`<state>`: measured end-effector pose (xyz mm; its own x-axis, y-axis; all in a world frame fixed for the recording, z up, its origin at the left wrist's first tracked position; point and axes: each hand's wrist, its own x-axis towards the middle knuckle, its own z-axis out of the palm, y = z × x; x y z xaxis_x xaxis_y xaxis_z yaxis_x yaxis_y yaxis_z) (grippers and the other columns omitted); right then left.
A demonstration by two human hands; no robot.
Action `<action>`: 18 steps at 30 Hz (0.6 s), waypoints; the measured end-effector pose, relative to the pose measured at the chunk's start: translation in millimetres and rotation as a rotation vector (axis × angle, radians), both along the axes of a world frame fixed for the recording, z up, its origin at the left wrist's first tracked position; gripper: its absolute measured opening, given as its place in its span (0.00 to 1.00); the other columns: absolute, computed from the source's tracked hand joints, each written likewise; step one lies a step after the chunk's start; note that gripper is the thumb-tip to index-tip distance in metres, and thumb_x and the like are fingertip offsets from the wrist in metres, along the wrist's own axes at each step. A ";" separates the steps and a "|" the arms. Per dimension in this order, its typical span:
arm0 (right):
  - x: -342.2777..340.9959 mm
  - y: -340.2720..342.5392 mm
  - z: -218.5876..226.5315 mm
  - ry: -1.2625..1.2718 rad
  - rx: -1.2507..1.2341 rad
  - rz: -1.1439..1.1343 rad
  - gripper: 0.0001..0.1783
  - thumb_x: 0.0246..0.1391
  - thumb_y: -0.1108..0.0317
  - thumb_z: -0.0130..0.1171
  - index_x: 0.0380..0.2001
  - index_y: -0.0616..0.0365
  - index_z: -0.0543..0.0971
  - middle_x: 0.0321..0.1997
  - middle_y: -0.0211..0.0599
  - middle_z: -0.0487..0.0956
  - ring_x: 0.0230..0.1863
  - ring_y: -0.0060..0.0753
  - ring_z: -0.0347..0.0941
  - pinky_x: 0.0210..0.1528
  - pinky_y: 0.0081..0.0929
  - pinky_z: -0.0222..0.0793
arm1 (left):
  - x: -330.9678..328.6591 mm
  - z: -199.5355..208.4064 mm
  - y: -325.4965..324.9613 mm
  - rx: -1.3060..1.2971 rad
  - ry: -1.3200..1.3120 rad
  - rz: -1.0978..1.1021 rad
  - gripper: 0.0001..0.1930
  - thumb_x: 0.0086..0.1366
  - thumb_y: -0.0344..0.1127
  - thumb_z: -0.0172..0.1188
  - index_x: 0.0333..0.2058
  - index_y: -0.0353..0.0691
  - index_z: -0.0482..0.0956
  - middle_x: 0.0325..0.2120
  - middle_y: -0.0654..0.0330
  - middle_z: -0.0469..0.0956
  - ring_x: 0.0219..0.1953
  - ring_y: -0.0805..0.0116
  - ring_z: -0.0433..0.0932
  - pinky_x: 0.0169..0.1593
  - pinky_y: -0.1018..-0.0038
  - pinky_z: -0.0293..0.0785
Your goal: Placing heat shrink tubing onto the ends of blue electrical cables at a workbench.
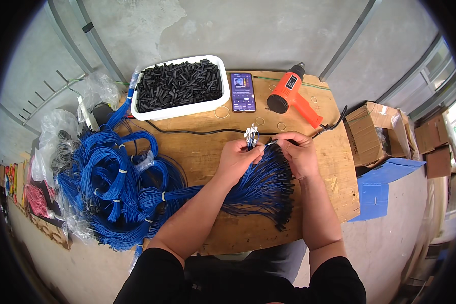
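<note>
Black sleeves and bare forearms reached up from the lower edge over a wooden table. Between the forearms, blue wires fanned across the tabletop, just below both hands. The left hand gripped a few, their white tips poking up above it; the right hand, just beside it, pinched a small piece, too tiny to make out. Beyond lay a phone, a white tub of black tubes and an orange heat gun.

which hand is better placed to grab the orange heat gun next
Probably the right hand: nearer the orange heat gun, though pinching something small; the left hand holds the bunch of white-tipped wires.
</note>
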<state>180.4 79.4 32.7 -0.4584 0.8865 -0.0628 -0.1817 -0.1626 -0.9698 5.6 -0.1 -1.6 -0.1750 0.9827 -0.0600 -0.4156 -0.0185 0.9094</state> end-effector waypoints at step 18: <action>6.9 9.5 -2.2 0.164 -0.367 0.184 0.12 0.65 0.66 0.57 0.41 0.66 0.78 0.30 0.34 0.78 0.22 0.15 0.62 0.17 0.09 0.50 | 0.3 -4.8 0.6 0.024 0.140 -0.022 0.06 0.64 0.29 0.64 0.35 0.31 0.81 0.25 0.65 0.79 0.26 0.81 0.74 0.29 0.82 0.69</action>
<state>187.3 88.8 30.5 -0.6369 0.7216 -0.2712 -0.2640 -0.5347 -0.8028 5.9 0.5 -6.3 -0.1584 0.9873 -0.0128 -0.2852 -0.0333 0.9579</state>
